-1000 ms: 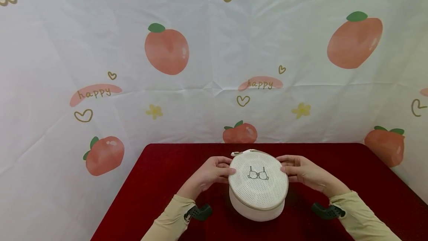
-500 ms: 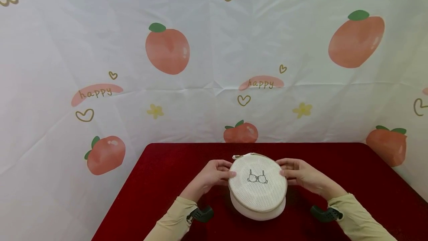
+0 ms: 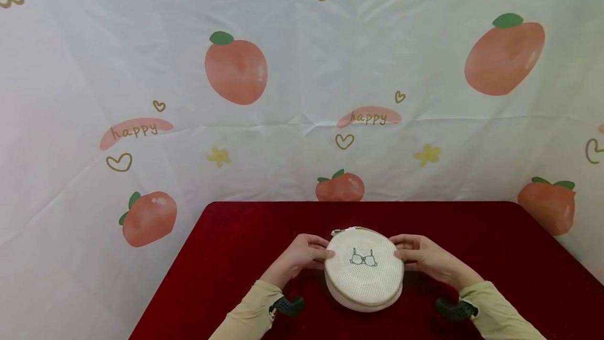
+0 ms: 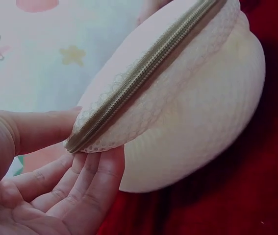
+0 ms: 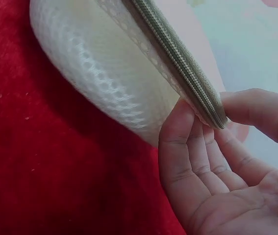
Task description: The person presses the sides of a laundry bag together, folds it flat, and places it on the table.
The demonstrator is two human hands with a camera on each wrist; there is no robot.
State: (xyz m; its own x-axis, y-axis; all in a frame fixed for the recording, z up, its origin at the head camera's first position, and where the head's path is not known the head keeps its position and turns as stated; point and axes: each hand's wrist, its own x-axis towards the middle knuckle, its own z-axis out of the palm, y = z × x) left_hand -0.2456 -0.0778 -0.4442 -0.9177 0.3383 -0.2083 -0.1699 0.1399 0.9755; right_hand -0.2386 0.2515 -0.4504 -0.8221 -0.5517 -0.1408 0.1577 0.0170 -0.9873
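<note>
The left hand (image 3: 302,257) pinches the left rim of a round white mesh laundry pouch (image 3: 364,269), thumb above the tan zipper (image 4: 143,73) and fingers (image 4: 87,178) underneath. The pouch sits on the red bench (image 3: 226,256) about midway between its left and right edges and nearer the near edge than the far one, its flat top printed with a small bra outline (image 3: 364,258). The right hand (image 3: 422,259) pinches the opposite rim the same way, thumb over the zipper band and fingers below.

Head view looks down from afar; both wrist views closely share the mesh pouch (image 3: 364,268).
</note>
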